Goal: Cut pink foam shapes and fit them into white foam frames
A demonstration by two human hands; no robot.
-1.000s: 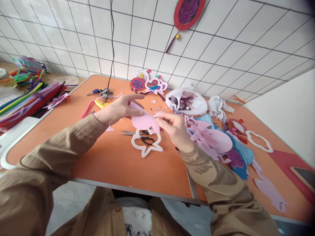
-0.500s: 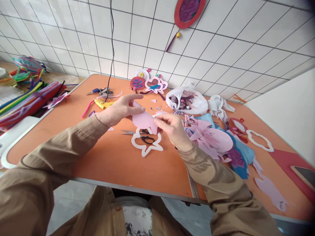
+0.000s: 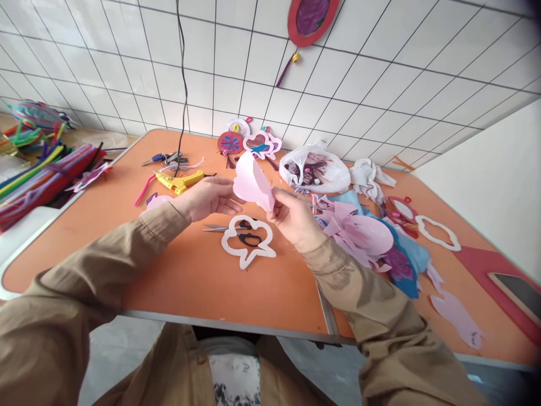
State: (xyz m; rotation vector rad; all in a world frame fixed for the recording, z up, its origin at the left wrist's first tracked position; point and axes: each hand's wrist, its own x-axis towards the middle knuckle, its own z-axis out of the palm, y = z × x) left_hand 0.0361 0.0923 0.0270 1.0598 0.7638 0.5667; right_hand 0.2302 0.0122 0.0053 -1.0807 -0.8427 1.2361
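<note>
My right hand (image 3: 293,219) pinches the lower right corner of a pink sheet cutout (image 3: 251,179), which is bent and raised above the table. To its left, my left hand (image 3: 214,198) has its fingers stretched out near the cutout's edge and holds nothing. Below both hands lies a white cloud-shaped frame (image 3: 229,256) with a pointed tail. Scissors (image 3: 250,240) with black handles lie partly under that frame, blades pointing left. Behind my left hand rests a yellow glue gun (image 3: 180,181).
Pink scraps (image 3: 355,234) and blue fabric (image 3: 408,276) pile up at right. A white plastic bag (image 3: 315,169) and decorated ornaments (image 3: 258,145) sit by the tiled wall. Pipe cleaners (image 3: 51,177) lie far left; a phone (image 3: 519,293) is at the right edge.
My left hand has let go of the pink cutout and moved down and left. The cutout now stands more upright in my right hand. The view has shifted slightly.
</note>
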